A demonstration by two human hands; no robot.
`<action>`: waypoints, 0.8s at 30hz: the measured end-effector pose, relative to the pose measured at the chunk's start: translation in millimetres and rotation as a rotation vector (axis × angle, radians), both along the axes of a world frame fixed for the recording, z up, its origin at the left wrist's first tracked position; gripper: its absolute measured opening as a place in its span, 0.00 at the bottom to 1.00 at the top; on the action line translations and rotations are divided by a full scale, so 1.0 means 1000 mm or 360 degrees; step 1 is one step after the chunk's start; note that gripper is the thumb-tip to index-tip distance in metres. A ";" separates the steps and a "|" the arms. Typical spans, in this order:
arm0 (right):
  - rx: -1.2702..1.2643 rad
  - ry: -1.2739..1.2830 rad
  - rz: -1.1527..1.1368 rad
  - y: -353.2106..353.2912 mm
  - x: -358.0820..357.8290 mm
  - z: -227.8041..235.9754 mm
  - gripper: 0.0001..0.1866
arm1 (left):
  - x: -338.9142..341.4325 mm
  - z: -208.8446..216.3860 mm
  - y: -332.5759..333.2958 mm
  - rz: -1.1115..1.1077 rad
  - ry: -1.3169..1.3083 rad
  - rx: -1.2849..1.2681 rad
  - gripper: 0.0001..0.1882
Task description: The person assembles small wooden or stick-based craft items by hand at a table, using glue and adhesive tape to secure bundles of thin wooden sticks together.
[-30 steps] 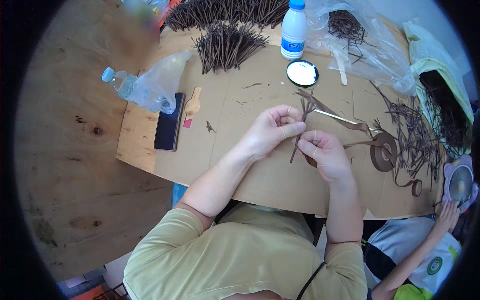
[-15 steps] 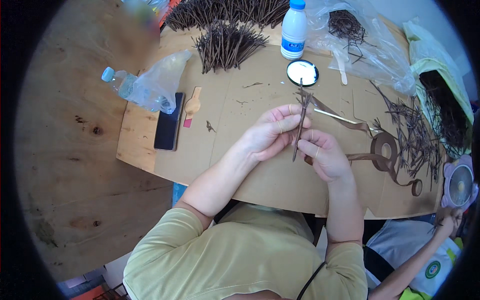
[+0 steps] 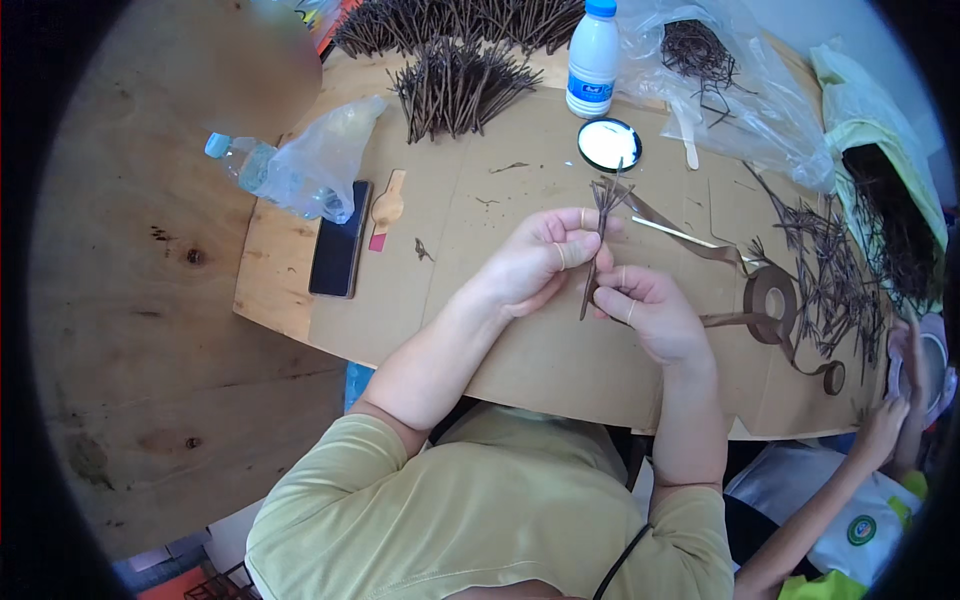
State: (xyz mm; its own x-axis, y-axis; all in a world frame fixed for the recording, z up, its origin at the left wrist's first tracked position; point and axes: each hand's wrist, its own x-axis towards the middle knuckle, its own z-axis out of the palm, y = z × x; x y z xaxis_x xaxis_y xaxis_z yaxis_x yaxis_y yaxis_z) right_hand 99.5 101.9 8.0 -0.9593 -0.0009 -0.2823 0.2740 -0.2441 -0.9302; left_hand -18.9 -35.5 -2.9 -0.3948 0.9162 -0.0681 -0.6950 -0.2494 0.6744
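My left hand pinches a thin brown artificial twig between thumb and fingers; its branched tips spread away from me and its stem points down toward me. Close by, my right hand has its thumb and fingers closed at the lower stem. A strip of brown tape runs from a roll of brown tape and passes under the right hand, which seems to grip its end; the fingers hide that end. Beyond the twig is a round dark-rimmed dish of white stuff.
Bundled brown twigs stand at the far side. A white bottle, a plastic bag and loose twigs lie far and right. Left are a phone and a clear bottle. Another person's arm reaches toward a lilac fan.
The twig has tilted slightly, and my right fingers have shifted a little at its lower stem. At the right, the other person's hands have moved up onto the fan.
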 end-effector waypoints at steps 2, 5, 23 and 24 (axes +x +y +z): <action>-0.0117 0.0029 -0.0030 -0.001 -0.001 -0.001 0.07 | 0.001 -0.003 0.002 -0.0022 -0.0116 0.0106 0.14; -0.0197 0.0030 -0.0108 0.000 -0.001 -0.003 0.06 | 0.003 0.004 0.006 0.0018 -0.0192 0.0098 0.14; -0.0114 -0.0007 -0.0058 0.001 -0.001 0.003 0.07 | 0.002 -0.004 0.004 -0.0030 -0.0081 0.0099 0.17; -0.0145 -0.0010 -0.0033 0.001 -0.001 0.003 0.06 | 0.003 -0.003 0.005 -0.0050 -0.0137 0.0128 0.18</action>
State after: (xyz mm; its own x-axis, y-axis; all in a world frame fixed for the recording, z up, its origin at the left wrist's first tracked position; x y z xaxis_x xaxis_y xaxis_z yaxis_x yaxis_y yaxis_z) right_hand 98.2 102.7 11.3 -0.9576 -0.0073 -0.2881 0.2740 -0.3334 -0.9021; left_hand -16.0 -30.5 -6.1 -0.3615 0.9320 -0.0265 -0.7579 -0.2772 0.5905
